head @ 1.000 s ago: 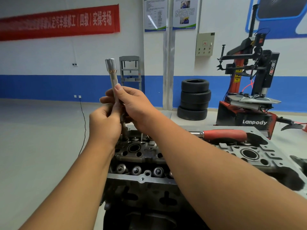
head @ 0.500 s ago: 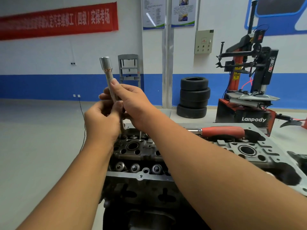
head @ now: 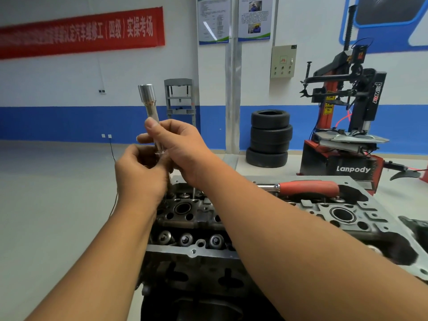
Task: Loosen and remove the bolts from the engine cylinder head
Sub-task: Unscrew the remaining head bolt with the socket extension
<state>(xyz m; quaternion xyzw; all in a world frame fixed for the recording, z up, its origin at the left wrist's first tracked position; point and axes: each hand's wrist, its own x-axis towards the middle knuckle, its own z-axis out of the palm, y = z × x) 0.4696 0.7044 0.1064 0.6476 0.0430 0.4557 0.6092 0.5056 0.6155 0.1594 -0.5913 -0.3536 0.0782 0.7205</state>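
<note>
Left hand: the left hand (head: 139,174) is raised just above the far left corner of the cylinder head (head: 231,218), forearm reaching up from the lower left, back of the hand toward the camera; its fingers are curled round the lower part of the tool, though the grip itself is hidden behind the knuckles.
Right hand: the right hand (head: 178,144) crosses in from the lower right, forearm lying over the cylinder head; thumb and fingers pinch the shaft a little higher than the left hand, thumb tip pointing up along it.
Socket extension: the socket extension (head: 150,112) is a long, slim, shiny metal bar, nearly upright, leaning slightly left at the top; its wider cylindrical end points up, its lower end runs down between the hands toward the cylinder head, where its tip is hidden.
Cylinder head: grey cast metal, dark and oily in the middle, with round bores and a near row of valve springs (head: 185,238); it runs from near left to far right.
Wrench: a ratchet wrench (head: 308,187) with a red handle lies on the far edge of the cylinder head, handle to the right.
Background: stacked tyres (head: 268,137), a red tyre changer (head: 347,144), a red banner (head: 81,31) on the wall.
</note>
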